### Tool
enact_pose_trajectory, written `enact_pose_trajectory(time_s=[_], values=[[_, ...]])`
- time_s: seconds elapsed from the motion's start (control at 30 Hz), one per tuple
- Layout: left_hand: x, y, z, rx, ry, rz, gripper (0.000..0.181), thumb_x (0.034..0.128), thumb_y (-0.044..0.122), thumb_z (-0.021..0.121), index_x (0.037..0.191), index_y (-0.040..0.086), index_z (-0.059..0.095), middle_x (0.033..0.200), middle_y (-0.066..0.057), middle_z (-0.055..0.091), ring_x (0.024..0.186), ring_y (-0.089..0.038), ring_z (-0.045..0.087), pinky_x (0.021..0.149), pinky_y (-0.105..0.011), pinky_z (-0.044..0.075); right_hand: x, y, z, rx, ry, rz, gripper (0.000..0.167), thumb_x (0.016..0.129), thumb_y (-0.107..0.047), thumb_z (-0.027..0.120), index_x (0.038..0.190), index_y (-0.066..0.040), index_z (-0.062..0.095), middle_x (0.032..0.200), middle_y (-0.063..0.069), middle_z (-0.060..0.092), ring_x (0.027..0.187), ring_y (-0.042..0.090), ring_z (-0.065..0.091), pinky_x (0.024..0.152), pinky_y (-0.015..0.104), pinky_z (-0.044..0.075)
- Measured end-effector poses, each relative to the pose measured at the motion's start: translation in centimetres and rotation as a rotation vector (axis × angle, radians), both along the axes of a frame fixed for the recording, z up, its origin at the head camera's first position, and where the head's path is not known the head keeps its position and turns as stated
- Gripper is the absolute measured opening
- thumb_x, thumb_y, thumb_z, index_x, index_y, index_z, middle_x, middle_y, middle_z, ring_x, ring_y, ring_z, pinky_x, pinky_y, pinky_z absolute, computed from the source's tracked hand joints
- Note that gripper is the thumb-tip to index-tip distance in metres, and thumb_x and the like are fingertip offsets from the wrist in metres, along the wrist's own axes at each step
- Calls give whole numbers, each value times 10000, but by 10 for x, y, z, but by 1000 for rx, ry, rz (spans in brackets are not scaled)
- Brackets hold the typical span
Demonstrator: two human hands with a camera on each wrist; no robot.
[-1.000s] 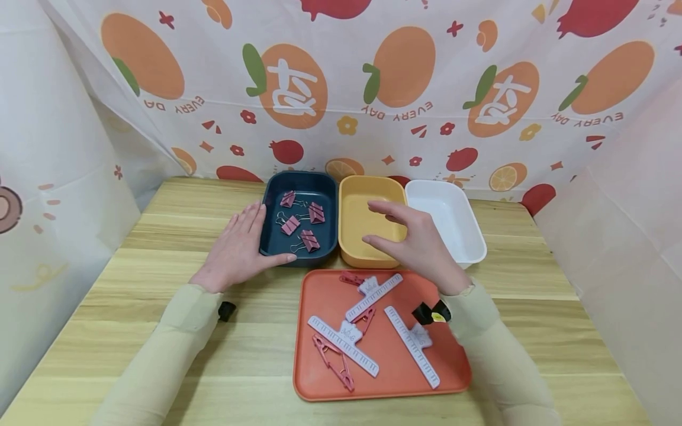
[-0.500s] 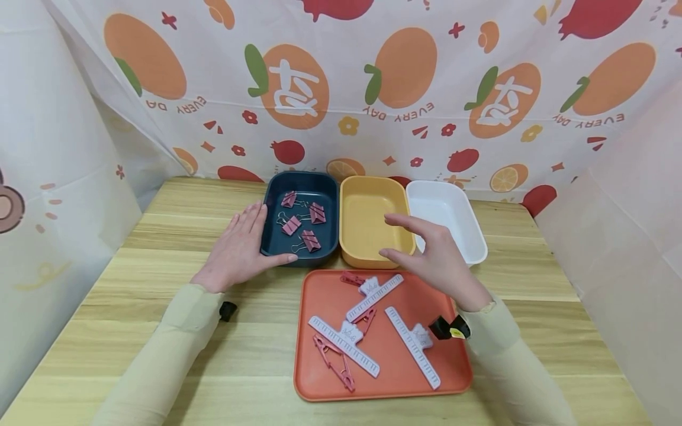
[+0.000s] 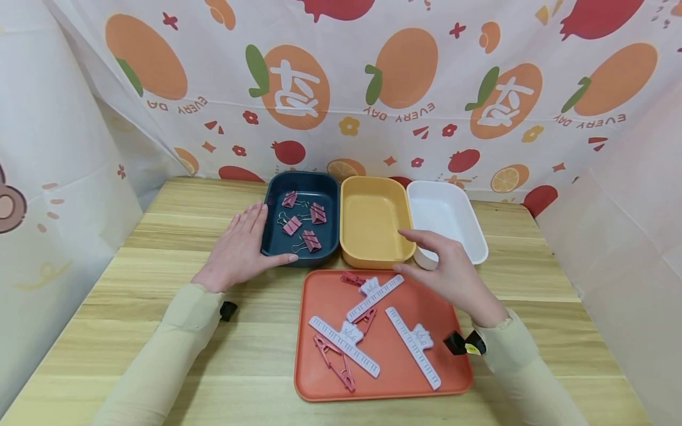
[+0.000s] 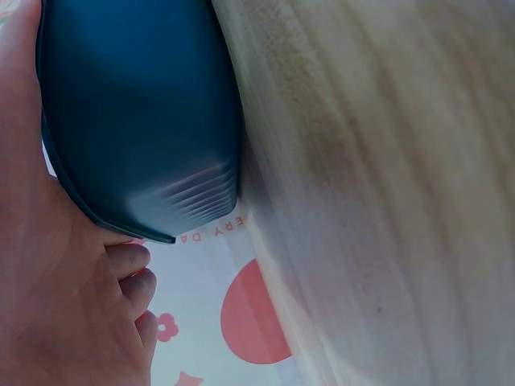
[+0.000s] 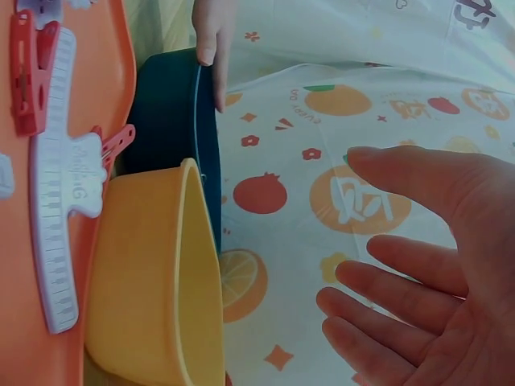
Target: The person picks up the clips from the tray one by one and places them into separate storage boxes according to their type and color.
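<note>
My left hand (image 3: 237,248) rests against the left side of a dark blue box (image 3: 274,238), fingers straight, thumb along its front rim. Inside that box lie several dark pink binder clips (image 3: 291,225). My right hand (image 3: 453,272) hovers over the front of the yellow box (image 3: 373,219) and white box (image 3: 442,213); its thumb and fingers are spread and hold nothing. On the orange tray (image 3: 394,370) lie three white clips with piano-key ruler bars (image 3: 413,348) and pink spring clips (image 3: 347,380), partly under the bars. In the left wrist view, the palm (image 4: 64,281) is beside the blue box.
The three boxes stand side by side at the back of the wooden table (image 3: 245,367), before a fruit-print cloth (image 3: 351,142). The tray sits just in front of them. White cloth (image 3: 58,207) hangs at the left side too.
My right hand has moved right and toward me, from over the yellow box to its front right corner, still spread. My left hand stays at the blue box.
</note>
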State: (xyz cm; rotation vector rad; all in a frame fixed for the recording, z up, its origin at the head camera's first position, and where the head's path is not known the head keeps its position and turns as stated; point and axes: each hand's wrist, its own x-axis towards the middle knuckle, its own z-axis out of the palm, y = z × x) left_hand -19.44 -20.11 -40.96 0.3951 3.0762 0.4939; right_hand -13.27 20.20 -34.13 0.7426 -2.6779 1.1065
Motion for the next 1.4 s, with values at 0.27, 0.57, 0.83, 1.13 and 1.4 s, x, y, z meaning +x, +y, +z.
enact_pose_trajectory(time_s=[0.27, 0.57, 0.83, 1.13, 1.4], values=[[0, 0, -1, -4, -4, -1, 1349, 739, 917, 524, 1628, 23, 45, 1674, -226, 75, 1527, -411, 66, 1219, -549, 21, 10, 10, -6, 10, -37, 1, 605, 849, -238, 865, 1396, -121, 635, 1357, 2, 636, 1255, 210, 579, 1023, 481, 497], [0, 1, -1, -13, -7, 1, 1348, 739, 922, 513, 1626, 15, 58, 1673, -229, 76, 1527, -410, 67, 1219, -549, 21, 19, 18, -14, 42, -105, -19, 610, 858, -284, 856, 1399, -114, 632, 1353, 15, 643, 1199, 225, 626, 968, 470, 538], [-1, 1, -1, -10, -9, 1, 1349, 739, 923, 512, 1627, 19, 51, 1674, -227, 72, 1530, -404, 60, 1220, -547, 16, 21, 23, -25, 58, -150, -26, 617, 852, -314, 859, 1386, -96, 640, 1345, 20, 649, 1254, 231, 585, 995, 505, 514], [-1, 1, -1, -8, -9, 0, 1344, 744, 920, 510, 1627, 20, 43, 1674, -226, 68, 1531, -399, 54, 1220, -542, 10, 25, 25, -36, 87, -242, 6, 597, 841, -202, 869, 1383, -97, 643, 1345, 19, 646, 1212, 253, 613, 969, 530, 527], [-1, 1, -1, -6, -10, 2, 1346, 743, 919, 513, 1626, 19, 43, 1674, -227, 67, 1530, -402, 54, 1220, -544, 10, 31, 28, -46, 146, -354, -10, 573, 843, -218, 866, 1365, -99, 660, 1312, 42, 662, 1180, 285, 627, 974, 540, 519]])
